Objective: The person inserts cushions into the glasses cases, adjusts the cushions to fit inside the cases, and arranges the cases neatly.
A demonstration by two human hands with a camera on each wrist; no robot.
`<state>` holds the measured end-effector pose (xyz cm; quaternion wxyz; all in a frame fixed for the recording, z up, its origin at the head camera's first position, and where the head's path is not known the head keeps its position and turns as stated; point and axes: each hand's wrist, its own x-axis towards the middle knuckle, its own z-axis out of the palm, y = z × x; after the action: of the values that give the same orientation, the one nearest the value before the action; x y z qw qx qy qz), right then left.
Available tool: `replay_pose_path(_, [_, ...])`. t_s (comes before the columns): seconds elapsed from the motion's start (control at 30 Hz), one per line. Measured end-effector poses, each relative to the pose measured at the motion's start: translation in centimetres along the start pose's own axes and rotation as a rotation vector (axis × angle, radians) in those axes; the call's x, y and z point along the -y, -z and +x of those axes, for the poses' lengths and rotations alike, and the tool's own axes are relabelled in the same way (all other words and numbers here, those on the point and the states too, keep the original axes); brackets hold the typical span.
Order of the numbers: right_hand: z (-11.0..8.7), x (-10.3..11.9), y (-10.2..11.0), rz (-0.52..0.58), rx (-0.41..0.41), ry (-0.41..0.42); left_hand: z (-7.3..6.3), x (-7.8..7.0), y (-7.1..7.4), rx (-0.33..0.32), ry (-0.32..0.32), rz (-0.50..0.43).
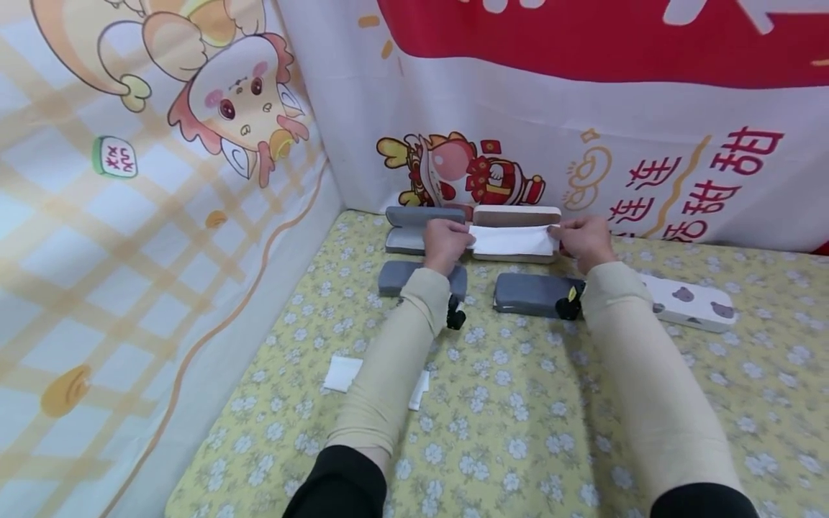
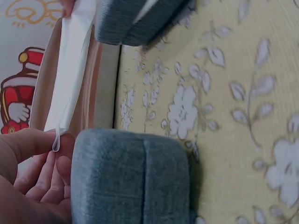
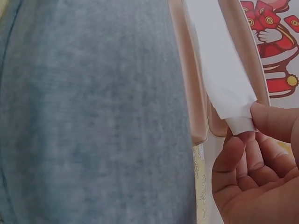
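Observation:
A folded strip of white cloth or tissue [image 1: 512,240] is stretched level between both hands, over an open glasses case [image 1: 516,215] with a pinkish-brown lining. The left hand [image 1: 445,246] pinches the strip's left end between thumb and finger; the left wrist view shows the end looped over in that pinch [image 2: 57,140]. At the opposite end, the right hand [image 1: 586,241] pinches a corner between thumb and fingertips, its other fingers curled below [image 3: 261,172]. The strip hides much of the case's lower half.
Left of it stands an open grey glasses case [image 1: 404,239]. Nearer lie two closed blue-grey cases, one left [image 1: 396,279] and one right [image 1: 527,293], and a white bear-print case [image 1: 696,303]. Another white piece [image 1: 342,374] lies on the flowered tablecloth [image 1: 512,417], partly behind the left forearm.

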<state>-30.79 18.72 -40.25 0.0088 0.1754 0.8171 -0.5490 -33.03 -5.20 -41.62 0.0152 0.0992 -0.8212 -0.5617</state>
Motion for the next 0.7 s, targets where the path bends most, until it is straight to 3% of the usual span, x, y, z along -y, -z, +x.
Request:
replay_pose_path(0.17, [0.4, 0.1, -0.1, -0.002, -0.014, -0.019, -0.1, -0.2, -0.8, -0.056, -0.136, 0.178])
replay_pose_path(0.3, [0.8, -0.4, -0.5, -0.035, -0.009, -0.028, -0.2, 0.1, -1.3, -0.085, -0.142, 0.2])
replay_pose_path(0.43, [1.3, -0.8, -0.7, -0.082, -0.026, -0.022, -0.2, 0.1, -1.6, -0.078, -0.132, 0.185])
replay_pose_path(0.7, [1.5, -0.8, -0.9, -0.098, -0.054, -0.015, 0.2, -0.1, -1.6, -0.085, -0.142, 0.244])
